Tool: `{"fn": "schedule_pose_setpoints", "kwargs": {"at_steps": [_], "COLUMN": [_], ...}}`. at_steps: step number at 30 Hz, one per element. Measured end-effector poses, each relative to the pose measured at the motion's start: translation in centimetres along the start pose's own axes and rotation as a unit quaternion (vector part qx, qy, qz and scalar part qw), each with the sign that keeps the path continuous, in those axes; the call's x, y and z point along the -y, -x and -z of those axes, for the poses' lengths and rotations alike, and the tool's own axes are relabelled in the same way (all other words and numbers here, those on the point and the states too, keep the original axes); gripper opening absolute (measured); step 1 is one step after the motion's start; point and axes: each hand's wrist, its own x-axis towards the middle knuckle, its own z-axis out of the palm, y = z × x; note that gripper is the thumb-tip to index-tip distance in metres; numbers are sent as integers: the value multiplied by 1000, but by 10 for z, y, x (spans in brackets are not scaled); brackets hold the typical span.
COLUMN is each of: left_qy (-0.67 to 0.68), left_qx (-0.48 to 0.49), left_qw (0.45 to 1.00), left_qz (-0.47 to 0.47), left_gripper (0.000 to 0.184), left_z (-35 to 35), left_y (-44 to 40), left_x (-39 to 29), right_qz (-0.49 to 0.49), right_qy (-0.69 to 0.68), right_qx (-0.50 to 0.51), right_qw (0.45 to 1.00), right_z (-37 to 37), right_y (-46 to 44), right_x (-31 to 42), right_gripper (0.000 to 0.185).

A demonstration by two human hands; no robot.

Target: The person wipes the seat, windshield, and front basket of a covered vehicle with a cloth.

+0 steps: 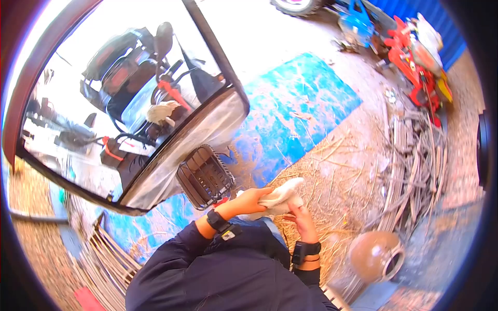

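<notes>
In front of my body, low in the middle of the view, both hands are at a white cloth-like item. My left hand (251, 201) has its fingers wrapped round the left part of the white cloth (282, 193). On the right side, my right hand (302, 220) pinches the cloth's edge between thumb and fingers. Each wrist carries a dark band. A brown slatted basket (206, 176) is just beyond my left forearm.
A vehicle with a large windshield (129, 103) fills the upper left. A blue sheet (306, 109) covers ground beyond my hands. Bundled sticks (410, 155) and a brown jar (371, 255) are at right. Red machinery (410, 62) stands at upper right.
</notes>
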Motion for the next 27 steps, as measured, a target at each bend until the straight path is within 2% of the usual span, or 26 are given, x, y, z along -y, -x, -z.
{"fn": "schedule_pose_setpoints", "kwargs": {"at_steps": [2, 3, 4, 5, 6, 7, 9, 10, 11, 13, 14, 15, 17, 18, 19, 21, 27], "left_qy": [-6, -20, -49, -44, -71, -97, -76, -61, -50, -27, -36, -27, -74, -81, -75, -69, 3], "left_qx": [-16, -14, -10, -21, -43, -64, -81, -87, -98, -128, -146, -156, -219, -274, -283, -382, -402], "left_qw": [1000, 999, 998, 998, 995, 991, 992, 992, 992, 990, 988, 987, 973, 958, 956, 921, 914], "left_qz": [-20, -45, -37, -36, -48, -60, -63, -65, -67, -49, -31, -30, 5, 11, 15, 41, 50], "left_gripper": [46, 45, 46, 46, 45, 45, 44, 43, 43, 41, 39, 39, 40, 38, 38, 35, 44], "left_z": [7, 11, 14, 17, 21, 25, 38, 45, 52, 68, 74, 81, 89, 94, 101, 113, 169], "left_y": [3, 3, 2, 1, 0, -2, -7, -10, -11, -16, -17, -16, -12, -8, -4, 6, 33], "left_x": [6, 10, 14, 20, 25, 30, 36, 37, 38, 42, 48, 55, 69, 70, 70, 72, 52], "right_qz": [13, 13, 54, 96, 170, 172, 419, 418, 417, 406, 412, 409, 299, 297, 317, 378, 486], "right_qy": [282, 295, 458, 602, 565, 574, 602, 604, 615, 644, 637, 644, 674, 664, 640, 622, 555], "right_qx": [-38, -30, -78, -125, -156, -152, -67, 3, 10, 161, 171, 179, 159, 155, 148, 177, 246], "right_qw": [959, 955, 884, 782, 792, 786, 676, 678, 669, 628, 629, 621, 656, 669, 684, 663, 629], "right_z": [-5, -11, -21, -33, -46, -56, -73, -79, -86, -100, -102, -108, -119, -128, -139, -158, -238], "right_y": [-15, -20, -24, -27, -31, -41, -66, -79, -88, -110, -123, -134, -149, -155, -158, -172, -168], "right_x": [11, 19, 29, 38, 47, 54, 70, 73, 78, 92, 92, 96, 102, 108, 115, 128, 184], "right_gripper": [42, 42, 45, 48, 44, 44, 40, 40, 40, 36, 23, 23, 24, 23, 24, 25, 28]}}
